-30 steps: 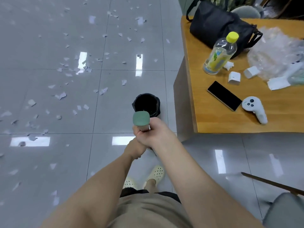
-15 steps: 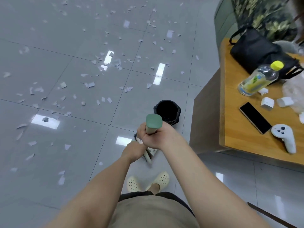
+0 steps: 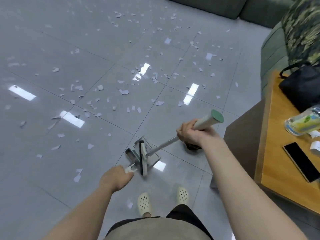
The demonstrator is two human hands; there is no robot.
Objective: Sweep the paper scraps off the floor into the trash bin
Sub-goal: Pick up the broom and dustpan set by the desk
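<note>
My left hand [image 3: 115, 177] is nearest to me, down low. Its fingers are curled around a short pale handle [image 3: 130, 168], holding it tight. That handle goes to the dustpan [image 3: 136, 153], which sits on the gray floor [image 3: 43, 170] just past my left hand. In front of my body I see my two pale shoes [image 3: 144, 203].

My right hand [image 3: 191, 134] is higher and off to the right of my left one. It grips the broom handle [image 3: 207, 121] near the top, just below the green end cap. The thin pole slants down from my right hand to the broom head [image 3: 143, 158], which lies across the dustpan.

Right behind my right hand peeks a dark round thing, the trash bin [image 3: 192, 146]. My hand hides most of it.

To the right of my right arm is a wooden table [image 3: 277, 170] with a black phone [image 3: 301, 161], a bottle [image 3: 303, 123] and a black bag [image 3: 301, 87] on it.

Farther out, past the dustpan and both hands, lots of paper scraps [image 3: 123, 91] are spread all over the floor. Some lie near my left hand too.
</note>
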